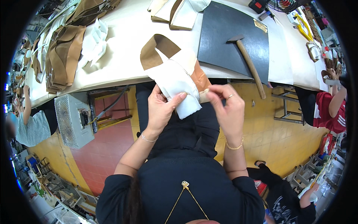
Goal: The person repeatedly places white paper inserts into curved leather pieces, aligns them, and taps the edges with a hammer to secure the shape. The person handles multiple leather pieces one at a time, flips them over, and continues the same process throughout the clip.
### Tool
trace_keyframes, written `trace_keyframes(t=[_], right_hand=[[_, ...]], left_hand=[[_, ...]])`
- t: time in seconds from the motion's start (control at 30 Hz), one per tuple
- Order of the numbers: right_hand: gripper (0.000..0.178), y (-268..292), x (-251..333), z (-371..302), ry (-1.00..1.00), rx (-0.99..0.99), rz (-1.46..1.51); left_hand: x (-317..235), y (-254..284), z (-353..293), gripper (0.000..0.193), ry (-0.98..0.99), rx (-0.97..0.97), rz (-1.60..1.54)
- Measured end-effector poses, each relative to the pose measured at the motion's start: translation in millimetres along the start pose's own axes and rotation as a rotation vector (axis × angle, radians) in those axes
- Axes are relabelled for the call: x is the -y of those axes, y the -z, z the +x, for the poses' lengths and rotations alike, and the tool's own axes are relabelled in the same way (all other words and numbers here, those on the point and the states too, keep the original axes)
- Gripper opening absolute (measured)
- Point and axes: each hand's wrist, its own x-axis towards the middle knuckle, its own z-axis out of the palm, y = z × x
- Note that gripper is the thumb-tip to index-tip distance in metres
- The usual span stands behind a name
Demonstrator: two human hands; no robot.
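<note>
Reaching up from the lower edge with both forearms, wrists bent toward each other over a dark lap, just below the worktable edge (112, 80).

Left hand (161, 109) curling around the near side of a white fabric-lined piece (175, 84), thumb lying flat across its white face, fingers tucked behind it; clenched on the piece, a thin bracelet showing at the wrist. Right hand (228, 110) pinching the right edge of the same piece between thumb and forefinger, remaining fingers bent loosely downward, a ring on one finger and a bead bracelet at the wrist; grasping, not released.

Piece being held between the two grips, its white lower corner hanging down just past the left thumb, a tan leather edge (199, 78) showing beside the right pinch, and a brown curved strap part (158, 50) rising above both hands onto the table.

Lying above and right of the right hand, well apart: a wooden-handled hammer (249, 63) resting across a dark grey mat (223, 33), handle end sticking out past the table edge. Lying above and left of the left hand, well apart: a stack of brown leather cut pieces (63, 56) and a bunch of white cut pieces (95, 41). Sitting left of the left forearm, under the table: a grey metal box (71, 119). Standing far right of the right hand: another person in a red shirt (330, 108).
</note>
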Motion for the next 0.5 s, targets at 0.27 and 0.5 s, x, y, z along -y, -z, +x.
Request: trace_keyframes(t=[0.27, 0.5], right_hand=[[0.029, -23.4, -37.0, 17.5, -0.307, 0.404, 0.295], [0.026, -38.8, -33.8, 12.2, -0.27, 0.425, 0.515]], left_hand=[[-17.3, 21.7, -7.9, 0.059, 0.108, 0.045, -0.085], [-14.1, 26.2, -11.6, 0.051, -0.001, -0.01, 0.007]])
